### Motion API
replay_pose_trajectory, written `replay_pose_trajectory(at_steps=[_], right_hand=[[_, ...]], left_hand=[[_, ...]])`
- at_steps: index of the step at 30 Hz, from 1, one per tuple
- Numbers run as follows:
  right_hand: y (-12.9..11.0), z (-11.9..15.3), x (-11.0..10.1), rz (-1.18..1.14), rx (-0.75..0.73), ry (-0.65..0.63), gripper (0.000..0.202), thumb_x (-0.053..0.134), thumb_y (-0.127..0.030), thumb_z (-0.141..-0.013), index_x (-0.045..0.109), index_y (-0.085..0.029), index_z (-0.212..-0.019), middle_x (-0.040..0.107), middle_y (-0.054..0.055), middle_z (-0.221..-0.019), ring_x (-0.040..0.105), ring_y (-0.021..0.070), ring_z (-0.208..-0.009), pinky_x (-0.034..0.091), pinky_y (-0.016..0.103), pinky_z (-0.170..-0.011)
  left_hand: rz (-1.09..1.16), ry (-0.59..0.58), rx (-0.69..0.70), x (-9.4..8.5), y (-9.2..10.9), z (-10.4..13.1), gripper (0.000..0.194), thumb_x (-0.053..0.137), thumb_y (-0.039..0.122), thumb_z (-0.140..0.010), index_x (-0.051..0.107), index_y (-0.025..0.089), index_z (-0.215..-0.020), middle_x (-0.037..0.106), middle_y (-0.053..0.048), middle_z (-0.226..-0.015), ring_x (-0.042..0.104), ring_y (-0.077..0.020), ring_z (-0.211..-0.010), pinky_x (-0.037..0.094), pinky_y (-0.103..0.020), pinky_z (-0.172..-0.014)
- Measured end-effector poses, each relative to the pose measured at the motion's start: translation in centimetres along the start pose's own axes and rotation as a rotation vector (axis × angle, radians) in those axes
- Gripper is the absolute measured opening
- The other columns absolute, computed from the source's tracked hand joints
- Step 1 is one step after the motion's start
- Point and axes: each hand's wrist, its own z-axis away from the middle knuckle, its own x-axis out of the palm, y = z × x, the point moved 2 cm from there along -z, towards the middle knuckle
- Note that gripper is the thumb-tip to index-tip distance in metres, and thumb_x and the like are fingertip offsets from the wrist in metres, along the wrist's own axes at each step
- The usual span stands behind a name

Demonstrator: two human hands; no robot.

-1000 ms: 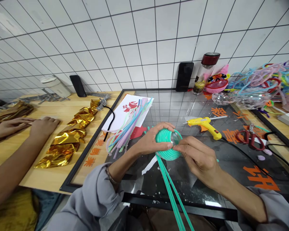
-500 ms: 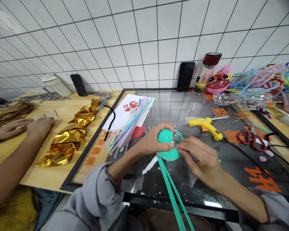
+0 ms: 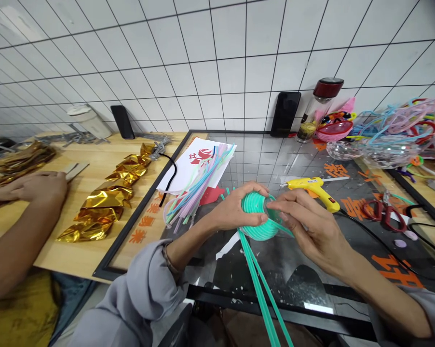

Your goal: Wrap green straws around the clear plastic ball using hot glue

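Note:
Wrapped in rows of fuzzy turquoise-green pipe cleaner, a rounded clear plastic ball sits in my left hand. The left thumb and fingers curl around its side. My right hand pinches at the bare clear end of the ball, on a green pipe cleaner whose loose end sticks out below the thumb. The fingers hide part of the strand. Several long green pipe cleaners hang from under the ball toward my lap.
A yellow glue gun and red-handled scissors lie on the right. Pastel pipe cleaners rest over white paper. Phones and a bottle lean by the wall. Gold foil lies left, near another person's hand.
My right hand has shifted its pinch across the ball's clear end, and a green strand now sticks out beneath it. The view has swung slightly left. The other person's hand has moved.

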Motion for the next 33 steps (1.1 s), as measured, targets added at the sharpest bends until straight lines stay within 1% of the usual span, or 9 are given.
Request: replay_pose_trajectory(at_steps=[4, 7, 11, 15, 18, 24, 33], right_hand=[[0.6, -0.9, 0.4, 0.074, -0.029, -0.046, 0.034, 0.045, -0.006, -0.094, 0.067, -0.022, -0.114, 0.061, 0.008, -0.098, 0.061, 0.0191, -0.090, 0.052, 0.033, -0.072], [1.1, -1.5, 1.1, 0.074, -0.054, -0.041, 0.035, 0.044, -0.006, -0.093, 0.069, -0.022, -0.112, 0.059, 0.008, -0.100, 0.061, 0.0197, -0.092, 0.051, 0.034, -0.074], [1.3, -1.8, 1.5, 0.076, -0.079, -0.060, 0.033, 0.043, -0.008, -0.095, 0.069, -0.021, -0.109, 0.058, 0.008, -0.099, 0.059, 0.0197, -0.092, 0.050, 0.035, -0.074], [1.3, -1.9, 1.5, 0.135, -0.112, -0.080, 0.032, 0.041, -0.009, -0.098, 0.069, -0.021, -0.110, 0.057, 0.007, -0.099, 0.058, 0.0191, -0.091, 0.050, 0.034, -0.073], [1.3, -1.8, 1.6, 0.147, -0.127, -0.066, 0.033, 0.041, -0.010, -0.098, 0.070, -0.020, -0.109, 0.057, 0.009, -0.100, 0.057, 0.0202, -0.091, 0.050, 0.035, -0.074], [1.3, -1.6, 1.8, 0.237, -0.157, -0.040, 0.031, 0.041, -0.015, -0.100, 0.071, -0.021, -0.102, 0.060, 0.009, -0.102, 0.055, 0.0205, -0.090, 0.045, 0.034, -0.073], [1.3, -1.7, 1.7, 0.284, -0.186, -0.045, 0.033, 0.039, -0.014, -0.100, 0.072, -0.020, -0.102, 0.065, 0.011, -0.102, 0.057, 0.0219, -0.090, 0.043, 0.035, -0.074]], left_hand=[[0.005, 0.005, -0.021, 0.0, 0.2, 0.0, 0.041, 0.075, 0.030, -0.067, 0.058, 0.021, -0.103, 0.062, -0.006, -0.116, 0.058, -0.0252, -0.113, 0.046, -0.039, -0.100], [0.022, -0.017, -0.026, 0.1, 0.2, -0.1, 0.040, 0.075, 0.031, -0.068, 0.057, 0.021, -0.102, 0.063, -0.004, -0.110, 0.059, -0.0235, -0.107, 0.049, -0.036, -0.094], [0.028, -0.009, -0.032, 0.1, 0.2, -0.1, 0.041, 0.075, 0.032, -0.066, 0.056, 0.020, -0.100, 0.062, -0.002, -0.104, 0.059, -0.0217, -0.099, 0.050, -0.033, -0.086], [0.034, -0.018, -0.023, 0.2, 0.3, -0.1, 0.041, 0.074, 0.031, -0.067, 0.056, 0.021, -0.103, 0.062, -0.003, -0.107, 0.059, -0.0222, -0.102, 0.048, -0.034, -0.089], [0.043, -0.029, -0.033, 0.2, 0.3, -0.1, 0.041, 0.074, 0.030, -0.068, 0.056, 0.020, -0.104, 0.063, -0.004, -0.109, 0.060, -0.0231, -0.104, 0.048, -0.036, -0.091], [0.033, -0.024, -0.026, 0.2, 0.5, 0.0, 0.042, 0.073, 0.026, -0.067, 0.058, 0.020, -0.106, 0.065, -0.005, -0.113, 0.060, -0.0248, -0.109, 0.048, -0.039, -0.097], [0.027, -0.023, -0.035, 0.2, 0.9, -0.1, 0.044, 0.071, 0.026, -0.065, 0.060, 0.018, -0.107, 0.065, -0.006, -0.115, 0.061, -0.0242, -0.106, 0.049, -0.039, -0.094]])
